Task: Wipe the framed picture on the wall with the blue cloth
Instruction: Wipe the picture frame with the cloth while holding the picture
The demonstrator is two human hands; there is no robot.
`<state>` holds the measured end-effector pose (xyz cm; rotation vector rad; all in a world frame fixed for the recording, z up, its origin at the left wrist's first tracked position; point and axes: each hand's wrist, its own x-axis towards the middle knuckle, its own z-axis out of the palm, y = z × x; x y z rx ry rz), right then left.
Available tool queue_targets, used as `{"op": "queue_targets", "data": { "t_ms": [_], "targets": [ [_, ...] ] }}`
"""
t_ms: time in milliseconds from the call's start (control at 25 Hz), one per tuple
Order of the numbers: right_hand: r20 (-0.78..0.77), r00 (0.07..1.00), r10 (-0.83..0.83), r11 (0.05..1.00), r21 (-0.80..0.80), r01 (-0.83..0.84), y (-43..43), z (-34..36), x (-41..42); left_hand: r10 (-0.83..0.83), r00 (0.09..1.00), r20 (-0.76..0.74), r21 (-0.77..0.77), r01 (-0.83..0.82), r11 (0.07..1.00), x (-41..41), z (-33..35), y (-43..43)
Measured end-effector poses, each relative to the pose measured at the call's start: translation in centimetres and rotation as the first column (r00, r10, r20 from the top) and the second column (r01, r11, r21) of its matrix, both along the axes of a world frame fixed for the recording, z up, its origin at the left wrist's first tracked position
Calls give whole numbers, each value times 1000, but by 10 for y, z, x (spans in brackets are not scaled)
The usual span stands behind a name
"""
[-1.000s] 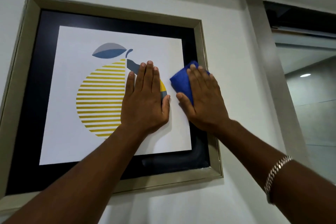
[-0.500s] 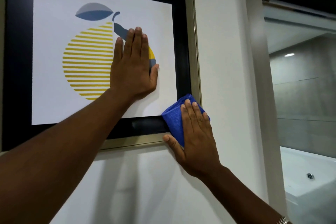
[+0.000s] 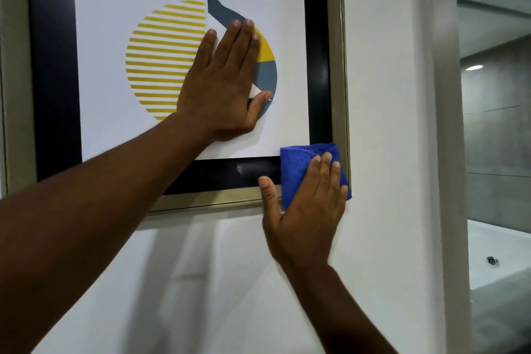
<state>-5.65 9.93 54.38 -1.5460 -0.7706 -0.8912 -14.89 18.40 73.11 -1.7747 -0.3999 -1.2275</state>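
Framed picture: it hangs on the white wall, with a brass-coloured frame, a black mount and a print of a striped yellow fruit; its top edge is out of view.
Blue cloth: folded, it lies on the lower right corner of the frame, over the black mount and the brass moulding.
Right hand: flat and open, its fingers are spread over the cloth and press it to the corner; it does not grip the cloth.
Left hand: flat and open, its palm lies on the glass over the print, probably to keep the picture steady.
Step in hand: I judge it is the wiping of the lower right corner.
Next move: probably a stroke along the bottom edge toward the left, with even pressure so the cloth does not slip off.
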Motion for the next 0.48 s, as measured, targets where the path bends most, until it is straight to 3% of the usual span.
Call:
{"op": "queue_targets", "data": {
  "t_ms": [160,400,480],
  "targets": [
    [-112,992,-51,998,24,54,28,3,-53,-19,1000,-15,5,19,1000,0,1,-3],
    [136,990,-41,998,-32,46,25,-15,-51,-58,998,-23,16,59,998,-6,3,0],
    [127,990,-68,997,-38,73,13,-18,-28,-53,997,-47,33,55,998,-9,3,2]
  ]
}}
